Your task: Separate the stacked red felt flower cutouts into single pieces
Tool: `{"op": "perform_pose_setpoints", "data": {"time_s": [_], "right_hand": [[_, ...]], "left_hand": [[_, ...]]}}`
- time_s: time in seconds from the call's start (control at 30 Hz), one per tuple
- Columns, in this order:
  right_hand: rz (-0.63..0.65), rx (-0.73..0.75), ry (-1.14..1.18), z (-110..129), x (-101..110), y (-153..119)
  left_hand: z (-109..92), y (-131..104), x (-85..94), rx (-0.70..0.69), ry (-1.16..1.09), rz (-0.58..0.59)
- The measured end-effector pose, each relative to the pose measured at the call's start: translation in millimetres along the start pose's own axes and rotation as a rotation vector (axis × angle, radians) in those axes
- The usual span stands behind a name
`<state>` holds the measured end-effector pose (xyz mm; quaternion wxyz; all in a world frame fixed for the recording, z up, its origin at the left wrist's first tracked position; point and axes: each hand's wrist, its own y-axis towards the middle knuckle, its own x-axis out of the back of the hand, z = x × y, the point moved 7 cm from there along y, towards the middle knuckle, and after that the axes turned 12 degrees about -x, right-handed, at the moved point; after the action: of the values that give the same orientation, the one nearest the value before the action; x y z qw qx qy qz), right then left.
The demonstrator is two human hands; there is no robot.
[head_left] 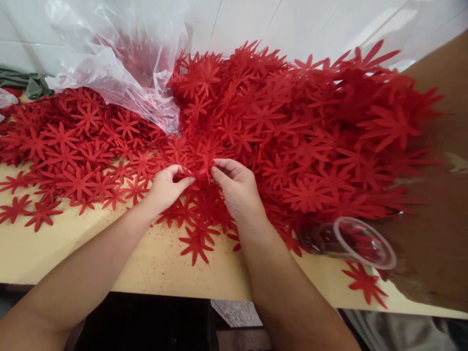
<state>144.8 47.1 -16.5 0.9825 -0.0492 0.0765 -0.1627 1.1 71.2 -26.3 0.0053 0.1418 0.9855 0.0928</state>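
Between my two hands is a red fabric flower cutout (202,168) with narrow petals, slightly blurred against the pile behind it. My left hand (168,186) pinches its left side between thumb and forefinger. On the other side, my right hand (236,185) grips it by the petals, fingers bent. Behind and around both hands spreads a heap of red flower cutouts (263,117), stacked high to the right. Below the hands, a few loose cutouts (196,246) lie on the pale yellow table (164,265).
A clear plastic bag (120,68) stands over the left part of the heap. At right, a transparent plastic cup (338,239) lies on its side beside a brown cardboard sheet (431,234). White tiled wall (226,22) rises behind. Dark green cloth (36,85) lies far left.
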Motion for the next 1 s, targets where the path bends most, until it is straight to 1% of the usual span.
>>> {"op": "perform_pose_setpoints", "data": {"time_s": [0.1,0.17,0.3,0.37,0.47,0.67,0.8,0.93,1.0], "right_hand": [[0.050,-0.032,0.021,-1.4,-5.9,-1.8],[0.090,-0.053,0.024,-2.9,-10.0,-2.5],[0.187,-0.080,0.002,-7.5,-19.4,-4.1],[0.197,-0.098,0.008,-10.9,-20.7,-4.1],[0.150,-0.107,0.040,-14.0,-17.0,-2.4],[-0.070,-0.027,0.103,-5.3,1.8,-0.1],[-0.125,0.006,0.055,3.3,6.6,-2.5],[-0.146,0.029,-0.066,7.8,7.5,-5.7],[-0.170,0.033,-0.093,7.2,9.8,-6.6]], "left_hand": [[2.4,-0.9,-1.9,0.009,-0.045,0.007],[3.4,-2.3,-4.6,0.019,-0.048,0.035],[2.4,-4.2,-7.7,-0.013,0.016,0.072],[1.5,-4.6,-9.3,-0.038,0.048,0.089],[0.3,-5.2,-10.7,-0.066,0.097,0.105],[1.5,-6.1,-7.7,-0.077,0.175,0.084],[3.3,-4.3,-6.9,-0.073,0.139,0.057],[11.6,-3.6,-5.9,0.039,0.019,0.000],[13.9,-3.6,-6.1,0.077,0.003,-0.007]]}}
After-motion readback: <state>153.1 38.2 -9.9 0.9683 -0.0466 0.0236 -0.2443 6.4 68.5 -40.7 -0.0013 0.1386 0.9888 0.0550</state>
